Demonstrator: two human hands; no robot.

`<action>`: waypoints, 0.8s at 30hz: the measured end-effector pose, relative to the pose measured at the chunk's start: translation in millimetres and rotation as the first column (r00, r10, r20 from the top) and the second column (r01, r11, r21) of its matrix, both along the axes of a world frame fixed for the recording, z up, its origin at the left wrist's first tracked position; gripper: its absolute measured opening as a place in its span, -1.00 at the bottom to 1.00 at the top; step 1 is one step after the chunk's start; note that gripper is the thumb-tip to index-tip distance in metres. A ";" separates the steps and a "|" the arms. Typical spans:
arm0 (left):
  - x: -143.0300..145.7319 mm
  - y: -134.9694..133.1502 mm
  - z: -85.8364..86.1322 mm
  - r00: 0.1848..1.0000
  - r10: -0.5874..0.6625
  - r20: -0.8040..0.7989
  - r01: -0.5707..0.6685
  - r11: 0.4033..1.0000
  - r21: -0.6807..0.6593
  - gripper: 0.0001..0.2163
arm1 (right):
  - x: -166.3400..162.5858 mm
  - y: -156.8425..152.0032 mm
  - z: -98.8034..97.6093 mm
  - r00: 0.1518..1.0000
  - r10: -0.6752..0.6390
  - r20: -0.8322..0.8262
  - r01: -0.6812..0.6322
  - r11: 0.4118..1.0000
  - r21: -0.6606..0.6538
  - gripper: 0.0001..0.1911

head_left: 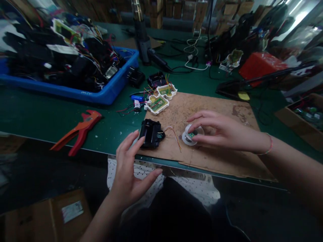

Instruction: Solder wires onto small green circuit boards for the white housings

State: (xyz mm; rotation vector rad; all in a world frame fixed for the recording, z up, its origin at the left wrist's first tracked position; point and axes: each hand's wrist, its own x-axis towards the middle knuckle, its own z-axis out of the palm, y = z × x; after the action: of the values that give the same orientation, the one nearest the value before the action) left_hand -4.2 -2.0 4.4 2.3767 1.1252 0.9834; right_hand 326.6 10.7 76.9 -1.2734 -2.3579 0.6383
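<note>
My left hand (131, 168) has its fingers spread beside a black plastic housing (150, 133), with the fingertips at its left edge. The housing lies on the board with an open hollow facing up, and thin wires (174, 131) run out of its right side. My right hand (219, 129) reaches in from the right, thumb and index finger closed about a small green circuit board (191, 135). That piece is over a round, whitish, see-through spool-like part (187, 140) resting on the board. The fingers partly cover both.
A brown board (222, 158) lies on the green bench. Red-orange cutters (80, 131) are at left, before a blue tray (106, 94) heaped with black parts. White-framed circuit boards (157, 105) and a blue cylinder (137, 98) lie behind the housing. A red box (262, 67) stands back right.
</note>
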 end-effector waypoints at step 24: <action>39.5 64.5 49.3 0.918 -0.336 -0.211 0.387 0.876 0.288 -0.71 | 13.6 -6.2 -29.5 0.586 -0.460 -0.667 0.471 0.863 -0.182 -0.72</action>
State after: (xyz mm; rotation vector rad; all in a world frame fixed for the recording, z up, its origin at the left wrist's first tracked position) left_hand 35.3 62.5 53.8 2.8309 0.5499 0.9179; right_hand 340.1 4.5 47.4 -1.2743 -1.3259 0.7470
